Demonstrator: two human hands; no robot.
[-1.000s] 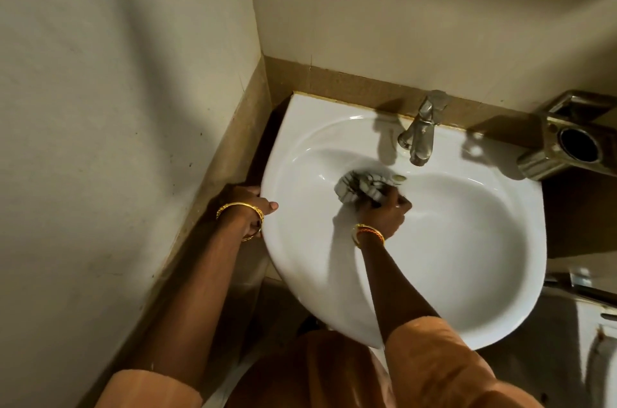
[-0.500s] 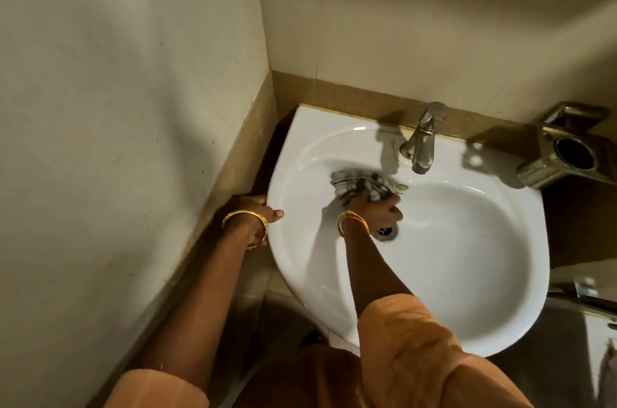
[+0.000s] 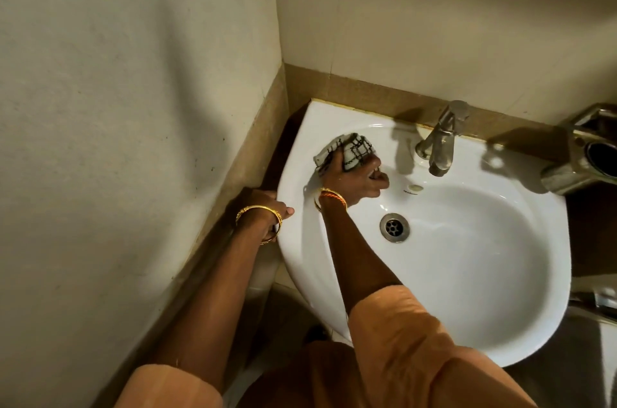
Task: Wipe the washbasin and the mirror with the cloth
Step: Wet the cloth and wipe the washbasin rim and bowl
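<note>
A white washbasin [image 3: 467, 290] fills the middle and right of the view, mounted in a wall corner. My right hand [image 3: 350, 177] presses a white cloth with dark checks [image 3: 354, 148] against the basin's far-left inner slope, left of the metal tap [image 3: 440, 140]. My left hand [image 3: 263, 204] grips the basin's left rim, thumb on top. The metal drain [image 3: 394, 227] lies uncovered in the bowl's middle. No mirror is in view.
Pale walls meet in a corner behind the basin, with a brown tile band [image 3: 367, 93] along them. A metal holder [image 3: 587, 150] sits on the wall at the right. Another metal fitting [image 3: 597, 300] shows at the right edge.
My right hand has slid the cloth from near the drain under the tap up and left to the basin's far-left slope, uncovering the drain. My left hand stays on the rim.
</note>
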